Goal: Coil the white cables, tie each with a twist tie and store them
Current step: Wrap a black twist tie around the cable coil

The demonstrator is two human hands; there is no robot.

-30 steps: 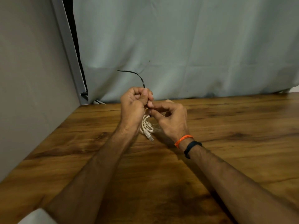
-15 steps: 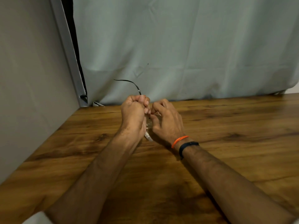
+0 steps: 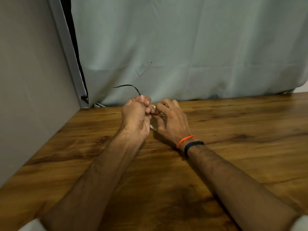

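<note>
This looks like a small set-up work corner made for recording, not a lived-in room. A pale grey-green cloth curtain [image 3: 191, 47] hangs across the back and comes down to the brown wooden surface [image 3: 241, 147]. A plain grey panel [image 3: 25, 80] stands on the left side like a wall. Between the panel and the curtain there is a dark gap [image 3: 73, 39]. What kind of building it is cannot be told.

Lying under both hands — a wooden table [image 3: 233, 164] with dark grain. Hanging behind the hands, a pale grey-green curtain [image 3: 183, 47], meeting the table's far edge. Standing to the left of the hands — a plain grey panel [image 3: 25, 80], its metal edge [image 3: 66, 52] bordering a dark gap.
</note>
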